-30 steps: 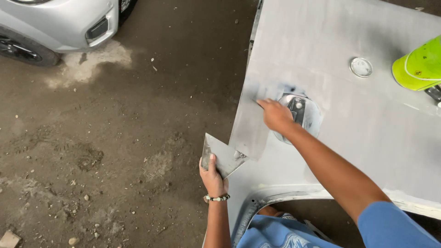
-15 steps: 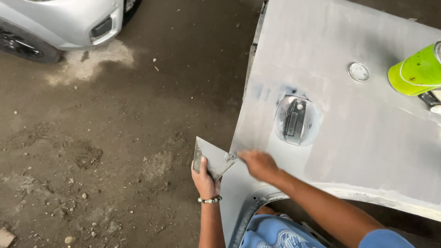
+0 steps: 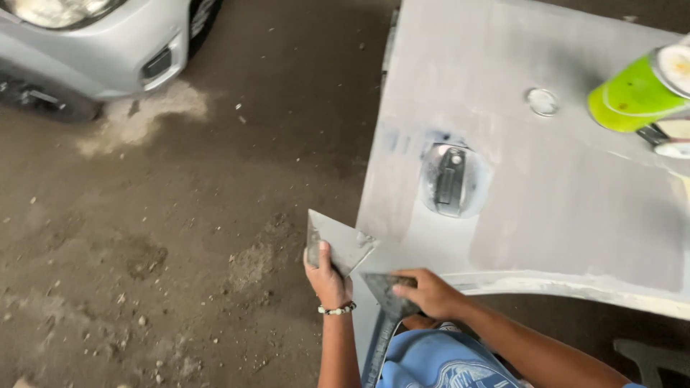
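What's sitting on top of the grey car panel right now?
On the grey car panel: a green can lying at the upper right, a small round cap, and the recessed door handle. The can hides whatever lies beneath it.

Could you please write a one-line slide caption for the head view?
Left hand holds a flat grey filler board while right hand grips a putty spreader beside a grey primed car door.

Soft, even daylight, fairly dim; dirt floor [image 3: 180, 237] darkest toward twelve o'clock; grey car panel [image 3: 546, 187] matte, without glare; green can [image 3: 632, 93] at two o'clock slightly blurred; mild edge distortion.
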